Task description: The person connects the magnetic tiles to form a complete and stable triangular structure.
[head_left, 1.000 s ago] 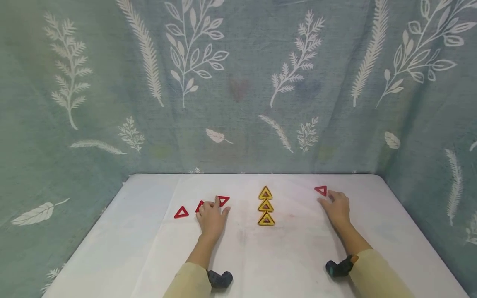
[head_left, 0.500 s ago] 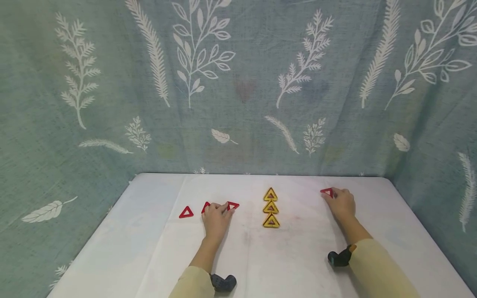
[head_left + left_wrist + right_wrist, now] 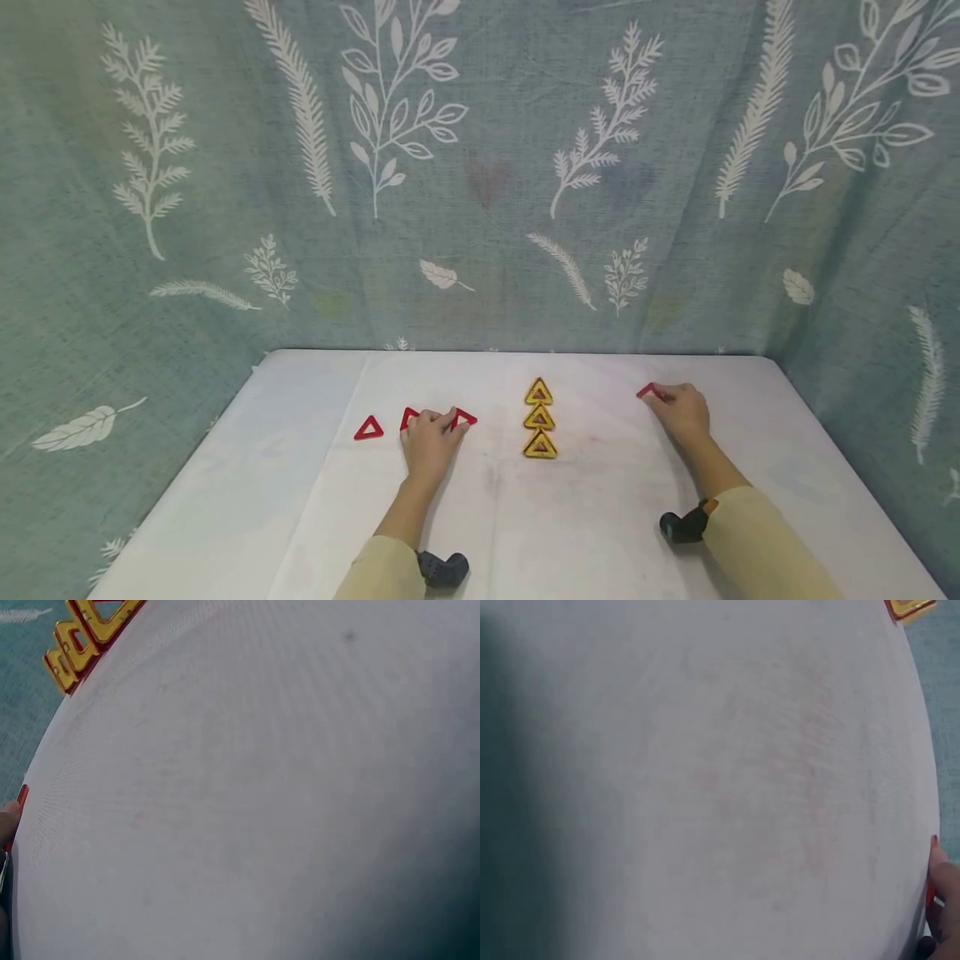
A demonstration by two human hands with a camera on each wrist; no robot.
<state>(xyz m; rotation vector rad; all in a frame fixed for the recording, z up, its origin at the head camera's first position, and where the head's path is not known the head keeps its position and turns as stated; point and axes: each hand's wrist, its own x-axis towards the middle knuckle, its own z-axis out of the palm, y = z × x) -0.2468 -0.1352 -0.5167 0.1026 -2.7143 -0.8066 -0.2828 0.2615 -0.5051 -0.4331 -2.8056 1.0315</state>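
My left hand [image 3: 431,446] pinches a flat red triangle frame [image 3: 467,417] between thumb and fingers, low over the white table. Partly behind that hand's knuckles lies a second red triangle [image 3: 408,416], and a third red triangle [image 3: 368,428] lies farther left. Over at the right, my right hand [image 3: 681,412] pinches another red triangle [image 3: 646,389] by its edge, its fingers covering part of it. In the wrist views, only fingertips and slivers of the held red pieces show at the edges.
Three yellow triangle frames [image 3: 539,418] stand in a column between the hands, with red showing along their edges in the left wrist view. The white table [image 3: 585,517] ends at a patterned green cloth [image 3: 480,250] behind and at the sides.
My right fingers have closed on the right-hand red triangle, which has turned a little. My left thumb and fingers have come together on their red triangle and shifted it slightly. The head view swayed slightly.
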